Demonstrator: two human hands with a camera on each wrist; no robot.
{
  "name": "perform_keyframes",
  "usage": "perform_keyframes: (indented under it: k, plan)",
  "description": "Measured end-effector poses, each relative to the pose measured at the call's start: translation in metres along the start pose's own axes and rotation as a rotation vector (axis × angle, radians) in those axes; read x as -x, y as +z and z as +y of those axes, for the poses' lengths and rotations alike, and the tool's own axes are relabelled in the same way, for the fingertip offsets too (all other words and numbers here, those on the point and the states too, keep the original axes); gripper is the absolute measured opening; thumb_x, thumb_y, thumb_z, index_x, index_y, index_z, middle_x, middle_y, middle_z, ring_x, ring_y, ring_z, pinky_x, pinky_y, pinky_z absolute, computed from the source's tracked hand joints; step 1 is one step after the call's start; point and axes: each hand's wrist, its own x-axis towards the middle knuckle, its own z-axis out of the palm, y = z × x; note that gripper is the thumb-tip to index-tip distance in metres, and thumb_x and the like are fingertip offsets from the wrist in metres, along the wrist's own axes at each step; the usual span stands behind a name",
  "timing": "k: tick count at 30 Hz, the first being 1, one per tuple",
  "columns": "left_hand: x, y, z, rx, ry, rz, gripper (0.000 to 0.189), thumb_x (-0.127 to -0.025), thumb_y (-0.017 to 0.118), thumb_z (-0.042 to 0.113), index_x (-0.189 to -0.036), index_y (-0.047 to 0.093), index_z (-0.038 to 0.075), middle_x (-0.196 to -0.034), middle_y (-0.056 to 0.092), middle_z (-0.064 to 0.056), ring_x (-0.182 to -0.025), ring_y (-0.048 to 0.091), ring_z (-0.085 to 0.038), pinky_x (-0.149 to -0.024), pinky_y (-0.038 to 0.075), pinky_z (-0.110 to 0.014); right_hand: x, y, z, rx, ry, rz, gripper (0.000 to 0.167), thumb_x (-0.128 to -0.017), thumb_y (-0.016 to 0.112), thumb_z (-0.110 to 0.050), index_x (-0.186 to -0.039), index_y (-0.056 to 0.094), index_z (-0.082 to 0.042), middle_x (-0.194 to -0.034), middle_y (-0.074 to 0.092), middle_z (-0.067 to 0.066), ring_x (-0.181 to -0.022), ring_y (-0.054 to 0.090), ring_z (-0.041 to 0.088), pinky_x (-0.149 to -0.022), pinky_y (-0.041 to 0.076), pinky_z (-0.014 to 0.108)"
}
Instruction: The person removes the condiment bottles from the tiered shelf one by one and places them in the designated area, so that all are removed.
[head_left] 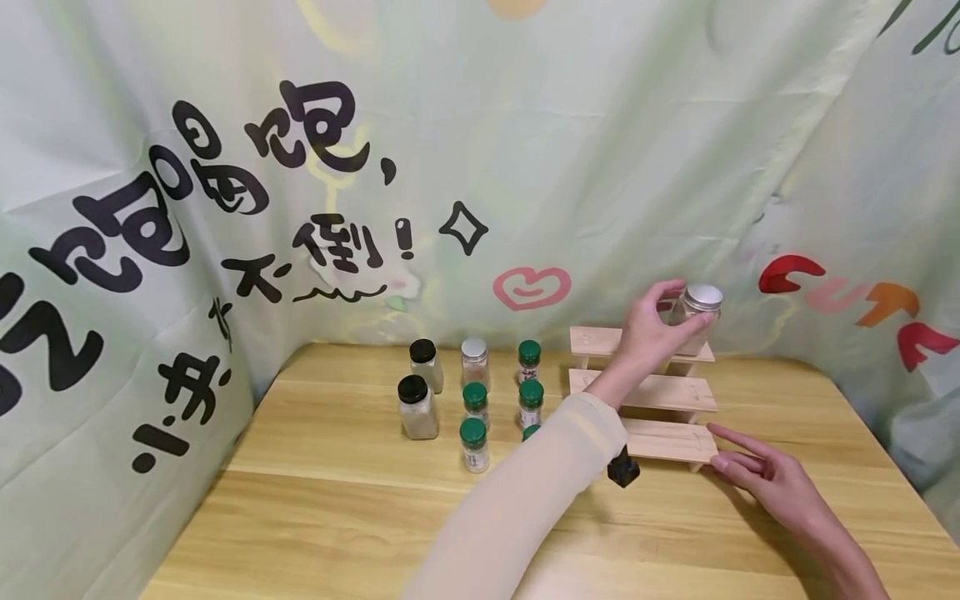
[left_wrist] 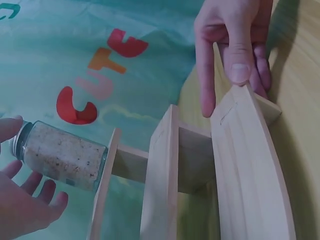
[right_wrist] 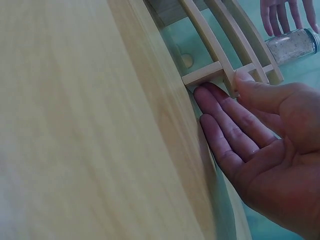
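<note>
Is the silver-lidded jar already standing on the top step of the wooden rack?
No: the left hand holds the jar tilted above the top step of the rack, not standing on it.

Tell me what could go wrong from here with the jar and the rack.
1. The left hand holds the jar tilted over the rack's top step; set down at that angle, it might tip and fall.
2. The right hand only touches the lowest step with straight fingers, so the rack may slide if bumped.
3. The left sleeve passes close to the green-capped bottles and might knock one over.
</note>
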Motion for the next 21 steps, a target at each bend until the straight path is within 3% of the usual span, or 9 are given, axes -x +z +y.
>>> perform_keyframes:
  k: [8,21]
  plan:
    - [-0.01,0.007,0.001,-0.015,0.003,0.021,0.049,-0.084,0.088,0.02,-0.129,0.067,0.017,-0.117,0.068,0.012,-0.1,0.06,0.001,-0.081,0.048,-0.011,-0.001,0.001,0.001,0.005,-0.006,0.008,0.051,-0.105,0.059,-0.01,-0.151,0.043,0.006,-0.114,0.072,-0.015,-0.103,0.068,-0.001,-0.08,0.059,0.019]
    - [-0.01,0.005,0.0,0.014,0.039,0.071,0.041,-0.08,0.09,0.011,-0.117,0.073,0.009,-0.105,0.072,0.008,-0.083,0.057,0.005,-0.073,0.05,-0.007,-0.001,0.001,0.003,-0.045,-0.031,-0.004,0.051,-0.104,0.059,-0.006,-0.151,0.042,0.008,-0.114,0.074,-0.011,-0.103,0.07,0.002,-0.082,0.059,0.019]
